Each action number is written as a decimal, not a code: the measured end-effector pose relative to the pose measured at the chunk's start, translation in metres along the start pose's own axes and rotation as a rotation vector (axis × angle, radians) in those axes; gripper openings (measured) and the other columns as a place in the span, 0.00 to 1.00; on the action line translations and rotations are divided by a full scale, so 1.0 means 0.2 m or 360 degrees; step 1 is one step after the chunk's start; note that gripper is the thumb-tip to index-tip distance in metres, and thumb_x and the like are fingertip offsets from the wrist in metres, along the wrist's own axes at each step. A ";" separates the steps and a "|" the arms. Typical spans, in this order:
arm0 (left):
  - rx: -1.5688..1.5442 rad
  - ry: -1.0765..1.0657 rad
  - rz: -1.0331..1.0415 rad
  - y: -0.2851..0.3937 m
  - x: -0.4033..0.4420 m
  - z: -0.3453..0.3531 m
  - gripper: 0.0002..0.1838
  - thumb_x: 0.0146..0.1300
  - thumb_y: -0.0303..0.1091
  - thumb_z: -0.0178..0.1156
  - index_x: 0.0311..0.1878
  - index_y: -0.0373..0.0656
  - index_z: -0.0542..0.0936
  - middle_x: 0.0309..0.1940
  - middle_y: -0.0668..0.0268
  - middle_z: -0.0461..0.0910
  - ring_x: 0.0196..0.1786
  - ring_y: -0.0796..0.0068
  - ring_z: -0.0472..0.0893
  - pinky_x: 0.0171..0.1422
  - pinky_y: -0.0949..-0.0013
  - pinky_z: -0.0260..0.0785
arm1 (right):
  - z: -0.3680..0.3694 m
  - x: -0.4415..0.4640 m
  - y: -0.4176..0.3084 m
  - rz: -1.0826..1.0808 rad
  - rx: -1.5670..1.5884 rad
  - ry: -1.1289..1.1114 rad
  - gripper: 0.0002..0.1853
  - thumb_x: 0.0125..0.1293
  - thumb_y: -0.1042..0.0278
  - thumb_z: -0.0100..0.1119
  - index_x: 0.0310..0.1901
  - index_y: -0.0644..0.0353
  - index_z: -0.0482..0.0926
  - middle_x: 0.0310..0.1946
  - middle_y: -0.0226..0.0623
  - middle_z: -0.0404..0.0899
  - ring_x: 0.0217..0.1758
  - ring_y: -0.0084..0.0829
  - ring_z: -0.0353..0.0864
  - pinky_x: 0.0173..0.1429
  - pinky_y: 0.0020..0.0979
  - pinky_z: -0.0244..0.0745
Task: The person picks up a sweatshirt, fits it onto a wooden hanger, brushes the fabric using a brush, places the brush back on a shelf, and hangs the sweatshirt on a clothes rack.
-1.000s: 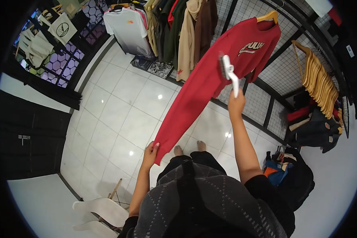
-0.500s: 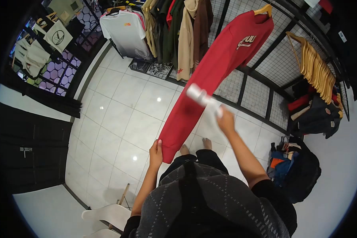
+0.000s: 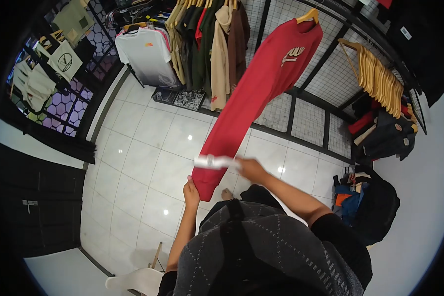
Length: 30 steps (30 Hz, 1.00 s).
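A red sweatshirt (image 3: 251,93) with a light print on its chest hangs from a wooden hanger (image 3: 308,16), one sleeve stretched down toward me. My left hand (image 3: 191,191) is closed on the cuff end of that sleeve. The fingers of my right hand (image 3: 252,170) are wrapped round the handle of a white brush (image 3: 209,162), somewhat blurred by motion. The brush head lies across the lower sleeve, a little above my left hand. Its bristles cannot be seen from here.
Clothes (image 3: 222,54) hang on a rack at the top, beside a white T-shirt (image 3: 145,54). Empty wooden hangers (image 3: 380,76) hang at the right, above a dark clothes pile (image 3: 375,197). A white chair (image 3: 135,281) stands at the lower left on the tiled floor (image 3: 148,148).
My right hand has drawn the brush down the sleeve, from near the chest to close by my left hand. My left hand still holds the cuff. The camera view has shifted slightly.
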<state>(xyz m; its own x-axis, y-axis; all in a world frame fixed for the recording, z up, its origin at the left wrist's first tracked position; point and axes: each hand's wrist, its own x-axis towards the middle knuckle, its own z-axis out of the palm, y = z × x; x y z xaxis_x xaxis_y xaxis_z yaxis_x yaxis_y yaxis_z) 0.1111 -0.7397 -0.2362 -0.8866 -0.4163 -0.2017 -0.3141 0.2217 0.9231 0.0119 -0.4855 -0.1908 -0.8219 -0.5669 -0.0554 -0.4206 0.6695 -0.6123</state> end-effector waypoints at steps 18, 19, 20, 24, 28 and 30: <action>0.0575 -0.0196 -0.0186 -0.18 0.18 0.11 0.18 0.70 0.41 0.49 0.37 0.32 0.75 0.21 0.59 0.76 0.27 0.71 0.73 0.35 0.66 0.67 | -0.39 0.22 0.47 0.0140 0.0189 0.1239 0.15 0.65 0.64 0.59 0.47 0.64 0.70 0.26 0.45 0.79 0.26 0.38 0.79 0.32 0.37 0.72; 0.0862 -0.0287 -0.0246 -0.12 0.26 0.14 0.15 0.67 0.37 0.53 0.46 0.33 0.76 0.28 0.57 0.79 0.30 0.69 0.75 0.37 0.65 0.69 | -0.55 0.30 0.52 0.0366 0.0654 0.1385 0.12 0.68 0.64 0.54 0.43 0.64 0.69 0.24 0.39 0.75 0.25 0.33 0.76 0.30 0.33 0.70; 0.0639 -0.0104 0.0009 0.01 0.34 0.23 0.19 0.63 0.33 0.57 0.54 0.35 0.70 0.39 0.55 0.77 0.37 0.66 0.75 0.41 0.63 0.70 | -0.75 0.36 0.55 0.0582 0.1122 0.1517 0.10 0.70 0.64 0.50 0.39 0.64 0.68 0.22 0.32 0.71 0.23 0.28 0.72 0.27 0.30 0.68; 0.0286 0.0003 0.0774 0.79 0.92 0.74 0.42 0.57 0.25 0.62 0.71 0.42 0.49 0.71 0.57 0.50 0.67 0.56 0.60 0.67 0.52 0.58 | -1.19 0.75 0.77 0.0407 0.2130 0.2107 0.14 0.77 0.60 0.35 0.31 0.54 0.61 0.17 0.24 0.60 0.17 0.16 0.57 0.20 0.19 0.54; 0.0112 -0.0432 0.1123 1.85 1.38 1.36 0.36 0.63 0.36 0.59 0.71 0.45 0.53 0.69 0.59 0.56 0.69 0.59 0.60 0.71 0.53 0.53 | -1.33 1.03 0.77 0.0543 0.2184 0.1973 0.14 0.77 0.58 0.36 0.33 0.55 0.61 0.14 0.25 0.60 0.15 0.17 0.58 0.19 0.21 0.57; 0.0100 -0.0665 0.1010 2.23 1.44 1.59 0.31 0.63 0.35 0.59 0.68 0.45 0.60 0.61 0.58 0.68 0.62 0.61 0.69 0.64 0.60 0.61 | -1.15 1.17 0.93 0.0651 0.2000 0.1751 0.14 0.76 0.58 0.38 0.34 0.56 0.62 0.14 0.25 0.60 0.16 0.17 0.60 0.20 0.23 0.56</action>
<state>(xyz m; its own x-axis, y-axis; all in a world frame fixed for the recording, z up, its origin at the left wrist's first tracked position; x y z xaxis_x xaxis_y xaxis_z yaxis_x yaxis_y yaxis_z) -0.3928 -0.4802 0.0136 -0.9545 0.1732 0.2428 0.2910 0.3625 0.8854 -0.3469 -0.3841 -0.1366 -0.8733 0.4612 -0.1567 -0.0385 -0.3861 -0.9217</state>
